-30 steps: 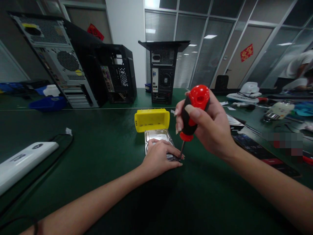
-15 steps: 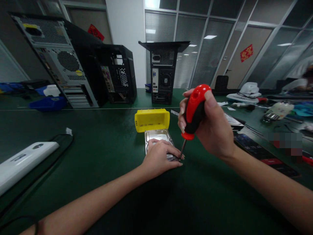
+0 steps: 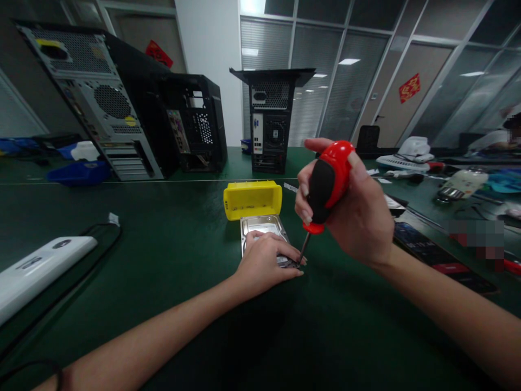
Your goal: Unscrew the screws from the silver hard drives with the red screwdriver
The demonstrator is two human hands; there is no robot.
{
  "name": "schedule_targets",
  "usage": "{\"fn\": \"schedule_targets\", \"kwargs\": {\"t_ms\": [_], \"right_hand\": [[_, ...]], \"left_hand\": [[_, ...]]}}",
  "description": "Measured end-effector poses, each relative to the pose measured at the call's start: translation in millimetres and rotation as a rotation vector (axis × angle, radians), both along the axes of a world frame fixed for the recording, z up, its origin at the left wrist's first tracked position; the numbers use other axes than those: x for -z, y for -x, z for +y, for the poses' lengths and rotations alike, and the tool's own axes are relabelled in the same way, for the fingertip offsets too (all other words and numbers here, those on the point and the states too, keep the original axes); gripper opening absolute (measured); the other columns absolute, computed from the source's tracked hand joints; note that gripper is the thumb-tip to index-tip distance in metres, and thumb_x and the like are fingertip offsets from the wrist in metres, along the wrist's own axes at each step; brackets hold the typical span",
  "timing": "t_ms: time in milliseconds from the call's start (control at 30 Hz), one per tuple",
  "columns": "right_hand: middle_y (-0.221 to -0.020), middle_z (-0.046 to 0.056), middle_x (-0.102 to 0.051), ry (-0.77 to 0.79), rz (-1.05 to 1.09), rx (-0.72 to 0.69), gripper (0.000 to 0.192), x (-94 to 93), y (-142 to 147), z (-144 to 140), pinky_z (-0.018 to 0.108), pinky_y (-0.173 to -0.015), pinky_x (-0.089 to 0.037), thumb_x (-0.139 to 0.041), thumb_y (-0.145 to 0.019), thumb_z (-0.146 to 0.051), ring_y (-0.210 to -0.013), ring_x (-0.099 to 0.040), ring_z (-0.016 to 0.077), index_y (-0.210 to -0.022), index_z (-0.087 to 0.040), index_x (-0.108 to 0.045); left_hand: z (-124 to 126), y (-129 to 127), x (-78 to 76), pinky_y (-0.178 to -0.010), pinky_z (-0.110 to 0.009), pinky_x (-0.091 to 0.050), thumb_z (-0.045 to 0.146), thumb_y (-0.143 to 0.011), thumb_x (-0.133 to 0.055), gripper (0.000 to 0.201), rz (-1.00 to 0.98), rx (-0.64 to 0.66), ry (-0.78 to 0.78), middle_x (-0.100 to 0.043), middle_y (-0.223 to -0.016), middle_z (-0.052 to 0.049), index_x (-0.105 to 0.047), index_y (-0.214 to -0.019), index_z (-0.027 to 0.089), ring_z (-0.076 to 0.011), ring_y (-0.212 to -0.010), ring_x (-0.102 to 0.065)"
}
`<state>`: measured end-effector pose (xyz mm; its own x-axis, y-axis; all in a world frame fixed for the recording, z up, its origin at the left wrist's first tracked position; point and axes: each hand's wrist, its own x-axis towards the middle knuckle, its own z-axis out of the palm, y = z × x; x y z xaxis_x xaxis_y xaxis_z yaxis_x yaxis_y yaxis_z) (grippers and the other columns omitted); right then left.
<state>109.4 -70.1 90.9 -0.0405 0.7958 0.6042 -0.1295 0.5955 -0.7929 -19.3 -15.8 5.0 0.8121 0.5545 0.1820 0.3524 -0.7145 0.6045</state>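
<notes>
Right hand (image 3: 358,212) is wrapped tight around the red-and-black handle of a screwdriver (image 3: 325,182), thumb over the red cap, fingers curled on the black grip. The shaft slants down and left; tip sits at the near right corner of a hard drive (image 3: 262,228), right by the left hand's fingertips. Can't tell if the tip is seated in a screw, too small.

Left hand (image 3: 264,263) lies flat, palm down, on the near half of the hard drive, fingers spread a bit, pressing it to the green table mat (image 3: 163,255). It grips nothing, just rests on top. The drive's silver far half shows past the knuckles.

The drive lies flat on the mat, mid-table, just in front of a yellow plastic box (image 3: 252,199), touching or nearly so.

Further back: a grey PC tower (image 3: 95,98) far left w/ its rear panel facing the camera, a black open PC case (image 3: 199,122) beside it, and another black tower (image 3: 271,122) behind the yellow box. A white device (image 3: 36,269) w/ a black cable (image 3: 103,236) lies at left. A blue tray (image 3: 79,172) sits near the grey tower. Right of the right hand, dark flat boards (image 3: 431,252) lie on the mat. Another person (image 3: 499,136) is at the far right edge, well apart.
</notes>
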Motion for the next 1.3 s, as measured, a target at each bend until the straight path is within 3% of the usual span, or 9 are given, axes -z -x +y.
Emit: {"fn": "schedule_targets", "kwargs": {"t_ms": [200,300,500,700,900,1067,1167,1300], "right_hand": [[-0.079,-0.002,-0.053,-0.073,-0.025,0.070,0.023,3.0,-2,6,0.025,-0.053,-0.049,-0.059,-0.083,-0.037,-0.059,-0.055,0.0101,-0.098,-0.024,-0.047],[-0.080,-0.003,-0.056,-0.102,-0.017,0.066,0.027,3.8,-2,6,0.024,-0.047,-0.047,-0.064,-0.080,-0.031,-0.053,-0.054,0.0086,-0.094,-0.025,-0.042],[-0.067,-0.006,-0.050,-0.087,0.016,0.010,0.026,3.1,-1,2,0.021,-0.039,-0.037,-0.061,-0.083,-0.034,-0.043,-0.045,0.0070,-0.098,-0.026,-0.042],[-0.072,-0.001,-0.050,-0.014,0.019,-0.061,0.028,-2.6,1,-3,0.027,-0.044,-0.039,-0.045,-0.089,-0.045,-0.049,-0.048,0.0111,-0.106,-0.024,-0.051],[-0.072,-0.002,-0.053,-0.048,-0.027,0.017,0.023,-0.4,-1,0,0.026,-0.047,-0.044,-0.059,-0.082,-0.042,-0.055,-0.052,0.0115,-0.095,-0.025,-0.051],[-0.067,-0.006,-0.052,-0.066,-0.025,0.038,0.033,0.9,0,1,0.022,-0.039,-0.041,-0.067,-0.076,-0.040,-0.044,-0.047,0.0079,-0.093,-0.026,-0.042],[-0.064,-0.006,-0.048,-0.043,0.012,-0.014,0.031,0.0,2,-2,0.021,-0.037,-0.038,-0.060,-0.080,-0.047,-0.042,-0.044,0.0075,-0.095,-0.026,-0.042],[-0.074,-0.002,-0.050,0.001,-0.027,-0.056,0.030,-1.4,3,-5,0.025,-0.045,-0.044,-0.042,-0.090,-0.048,-0.053,-0.050,0.0105,-0.109,-0.027,-0.047]], "left_hand": [[0,0,0.3,-0.098,-0.051,-0.020,0.030,-0.073,-0.074,0.014,-0.018,-0.005,0.003,-0.074,-0.099,0.005,-0.073,-0.087,0.030,-0.0246,-0.101,-0.058],[0,0,0.0,-0.098,-0.051,-0.020,0.030,-0.074,-0.073,0.014,-0.016,-0.006,0.015,-0.073,-0.100,0.004,-0.073,-0.088,0.030,-0.0256,-0.104,-0.057],[-1,0,0.7,-0.099,-0.049,-0.020,0.031,-0.074,-0.073,0.013,-0.013,-0.004,0.007,-0.073,-0.101,0.004,-0.073,-0.087,0.030,-0.0249,-0.104,-0.057],[-1,0,-1.9,-0.097,-0.047,-0.020,0.033,-0.075,-0.073,0.011,-0.022,-0.007,0.022,-0.074,-0.100,0.006,-0.073,-0.085,0.029,-0.0235,-0.102,-0.058],[-1,0,-1.9,-0.094,-0.048,-0.021,0.032,-0.074,-0.074,0.011,-0.018,-0.014,0.004,-0.074,-0.099,0.006,-0.073,-0.084,0.029,-0.0242,-0.102,-0.058],[-1,0,-0.2,-0.095,-0.049,-0.021,0.032,-0.073,-0.074,0.013,-0.027,-0.021,-0.004,-0.074,-0.099,0.006,-0.072,-0.086,0.029,-0.0245,-0.102,-0.059],[-1,0,0.1,-0.096,-0.050,-0.021,0.032,-0.073,-0.075,0.013,-0.025,-0.025,-0.008,-0.074,-0.099,0.005,-0.072,-0.085,0.029,-0.0249,-0.102,-0.059],[-1,-1,-0.5,-0.096,-0.050,-0.021,0.033,-0.074,-0.073,0.012,-0.014,-0.016,-0.008,-0.074,-0.100,0.004,-0.073,-0.085,0.029,-0.0257,-0.104,-0.058]]}}
